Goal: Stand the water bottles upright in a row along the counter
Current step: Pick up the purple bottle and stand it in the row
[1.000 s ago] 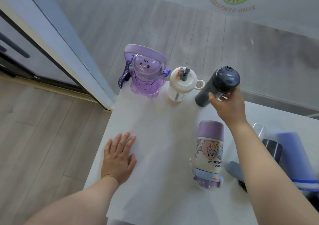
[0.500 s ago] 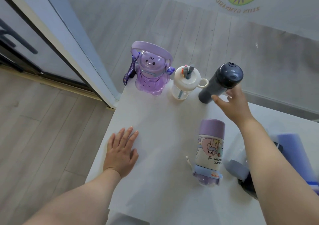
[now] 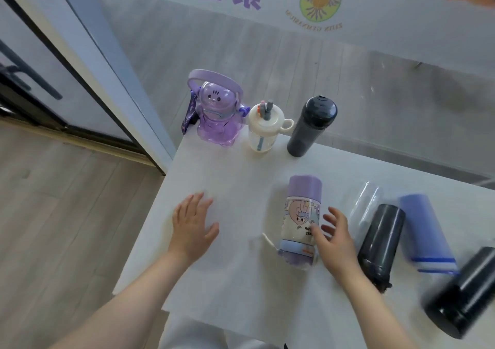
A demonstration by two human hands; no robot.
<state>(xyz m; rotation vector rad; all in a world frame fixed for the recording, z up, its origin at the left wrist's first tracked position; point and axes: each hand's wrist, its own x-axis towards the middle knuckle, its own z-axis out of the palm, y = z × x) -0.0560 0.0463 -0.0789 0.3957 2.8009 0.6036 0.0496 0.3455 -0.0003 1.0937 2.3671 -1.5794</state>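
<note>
Right hand [image 3: 333, 237] now off the dark bottle [image 3: 312, 126], fingers spread, touching the lying cartoon bottle [image 3: 301, 220], left hand [image 3: 192, 223] flat and open on the counter [image 3: 227, 177], three bottles upright along its far edge

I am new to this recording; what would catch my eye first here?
Three bottles stand upright along the far counter edge, led by the purple bear-shaped bottle. Nearer, the right hand reaches with spread fingers onto the cartoon bottle lying on its side. Right of it, more bottles lie flat, among them a dark bottle.
</note>
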